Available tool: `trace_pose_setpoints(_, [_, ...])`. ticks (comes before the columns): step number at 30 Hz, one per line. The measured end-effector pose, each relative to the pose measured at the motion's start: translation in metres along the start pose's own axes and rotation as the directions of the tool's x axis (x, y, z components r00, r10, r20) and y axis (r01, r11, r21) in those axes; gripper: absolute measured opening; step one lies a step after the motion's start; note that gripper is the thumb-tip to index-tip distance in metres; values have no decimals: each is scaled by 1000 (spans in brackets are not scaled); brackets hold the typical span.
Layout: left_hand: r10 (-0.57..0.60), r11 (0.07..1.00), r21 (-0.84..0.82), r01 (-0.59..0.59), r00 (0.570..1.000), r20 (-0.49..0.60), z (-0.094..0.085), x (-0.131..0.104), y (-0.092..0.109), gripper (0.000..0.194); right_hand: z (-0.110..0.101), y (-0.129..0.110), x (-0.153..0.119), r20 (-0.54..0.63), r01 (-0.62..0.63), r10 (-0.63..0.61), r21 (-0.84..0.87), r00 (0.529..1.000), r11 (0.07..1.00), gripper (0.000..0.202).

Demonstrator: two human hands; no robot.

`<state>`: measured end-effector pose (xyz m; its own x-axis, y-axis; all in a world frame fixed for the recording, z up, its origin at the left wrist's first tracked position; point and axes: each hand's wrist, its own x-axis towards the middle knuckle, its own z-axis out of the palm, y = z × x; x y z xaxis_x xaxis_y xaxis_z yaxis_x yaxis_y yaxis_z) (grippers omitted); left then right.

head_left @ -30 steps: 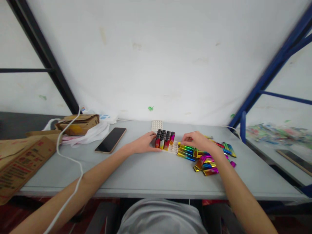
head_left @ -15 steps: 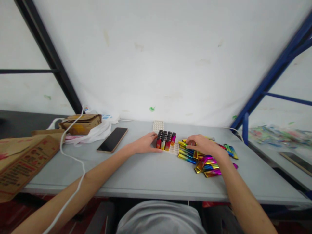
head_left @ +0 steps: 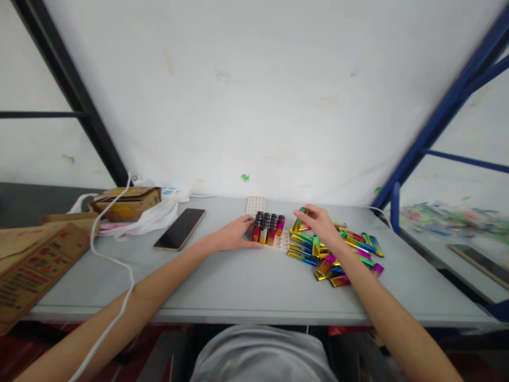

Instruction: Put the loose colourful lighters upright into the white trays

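A white holder with round holes (head_left: 283,241) lies on the table, and its left part carries several upright lighters with black tops (head_left: 269,229). My left hand (head_left: 234,233) grips the left end, fingers behind and thumb along the front. Just right of the holder, my right hand (head_left: 319,220) pinches one green and gold lighter (head_left: 298,220), raised and tilted. Below and beside that hand spreads a pile of shiny multicoloured lighters (head_left: 328,265), partly hidden by my right forearm.
Behind the holder sits another white holed block (head_left: 255,205). A black-screened phone (head_left: 180,229) lies to the left, near a plastic bag (head_left: 161,217) and cardboard boxes (head_left: 47,254). A white cable (head_left: 111,257) hangs across the left side. The wall borders the table's back.
My right hand has come up from the pile and moved slightly left, now with a lighter in its fingers. My left hand stays at the holder. The view has shifted slightly.
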<state>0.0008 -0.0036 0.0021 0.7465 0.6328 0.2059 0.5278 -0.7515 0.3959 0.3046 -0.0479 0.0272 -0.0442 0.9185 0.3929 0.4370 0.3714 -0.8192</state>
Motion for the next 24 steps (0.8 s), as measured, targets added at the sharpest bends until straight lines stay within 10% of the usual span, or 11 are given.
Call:
trace_pose_setpoints(11, [25,999,-26,-26,1000,-9,1,-1,-1,69,26,-12,-12,217,-182,99,402,971,897,46])
trace_pose_setpoints(24, [26,999,-20,-26,1000,-8,2,-1,-3,70,50,-15,-14,155,-377,344,344,926,860,65])
